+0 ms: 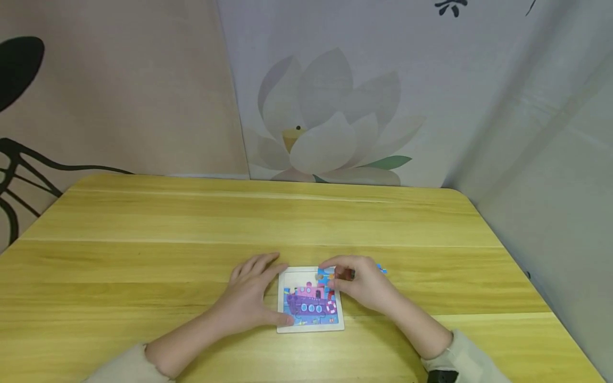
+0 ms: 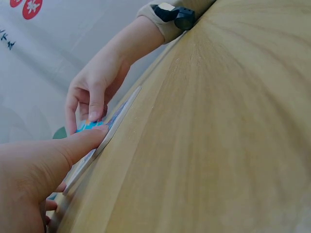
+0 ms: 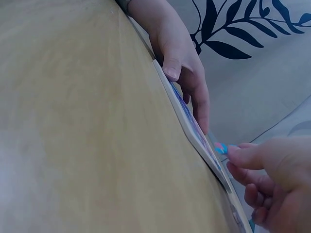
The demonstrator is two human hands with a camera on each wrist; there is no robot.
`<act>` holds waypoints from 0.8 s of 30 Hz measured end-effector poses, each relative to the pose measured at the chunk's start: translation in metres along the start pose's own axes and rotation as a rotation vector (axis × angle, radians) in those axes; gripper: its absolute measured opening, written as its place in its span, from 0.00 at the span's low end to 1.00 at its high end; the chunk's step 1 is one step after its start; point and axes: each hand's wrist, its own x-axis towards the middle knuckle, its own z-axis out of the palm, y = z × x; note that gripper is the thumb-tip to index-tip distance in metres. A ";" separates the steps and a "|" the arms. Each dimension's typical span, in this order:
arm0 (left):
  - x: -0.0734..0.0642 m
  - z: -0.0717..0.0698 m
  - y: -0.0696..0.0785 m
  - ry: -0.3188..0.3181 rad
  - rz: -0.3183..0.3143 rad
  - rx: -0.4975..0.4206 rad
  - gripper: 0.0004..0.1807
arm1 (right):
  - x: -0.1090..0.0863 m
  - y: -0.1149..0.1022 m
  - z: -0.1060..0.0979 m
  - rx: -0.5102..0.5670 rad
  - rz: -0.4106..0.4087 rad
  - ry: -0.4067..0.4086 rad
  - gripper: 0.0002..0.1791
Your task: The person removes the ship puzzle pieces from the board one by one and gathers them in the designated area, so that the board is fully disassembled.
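Note:
A square jigsaw puzzle point(image 1: 311, 306) in a white frame lies on the table, its pieces forming a pink and purple ship on blue. My left hand point(image 1: 249, 303) spans the frame's left side, with the thumb on the lower left corner and the index fingertip by the upper left one. Between thumb and fingers, my right hand point(image 1: 361, 279) pinches a blue puzzle piece point(image 2: 90, 125) over the upper right part of the frame. The right wrist view shows that hand point(image 3: 272, 174) with the piece raised above the frame's surface. Bare white backing point(image 1: 299, 277) shows at the upper left.
Another blue puzzle piece point(image 1: 381, 268) lies on the wooden table point(image 1: 191, 213) beyond the right hand, partly hidden by it. A curtain with a printed lotus point(image 1: 330, 122) hangs behind the table's far edge. At the left stands a black chair point(image 1: 14, 154).

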 end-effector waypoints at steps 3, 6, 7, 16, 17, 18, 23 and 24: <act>0.000 0.000 0.000 0.002 0.002 0.001 0.59 | -0.001 0.001 -0.004 0.016 0.008 0.002 0.16; 0.000 0.000 0.000 0.002 0.002 0.004 0.59 | -0.002 0.002 -0.009 0.033 0.020 0.006 0.15; -0.001 0.000 0.000 0.000 0.001 0.004 0.59 | -0.002 0.002 -0.010 0.034 0.021 0.010 0.15; 0.000 0.000 0.001 0.000 0.001 -0.001 0.59 | -0.013 0.010 -0.026 0.063 0.044 0.048 0.14; 0.000 0.000 0.000 0.001 0.001 -0.001 0.59 | -0.014 0.011 -0.028 0.067 0.044 0.054 0.14; 0.000 0.000 0.000 0.001 0.001 -0.001 0.59 | -0.015 0.012 -0.030 0.068 0.046 0.062 0.14; 0.000 0.000 0.000 0.003 0.003 0.003 0.59 | -0.021 0.020 -0.038 0.057 0.045 0.097 0.14; 0.000 0.000 0.000 0.003 0.004 0.006 0.59 | -0.022 0.021 -0.039 0.053 0.048 0.102 0.14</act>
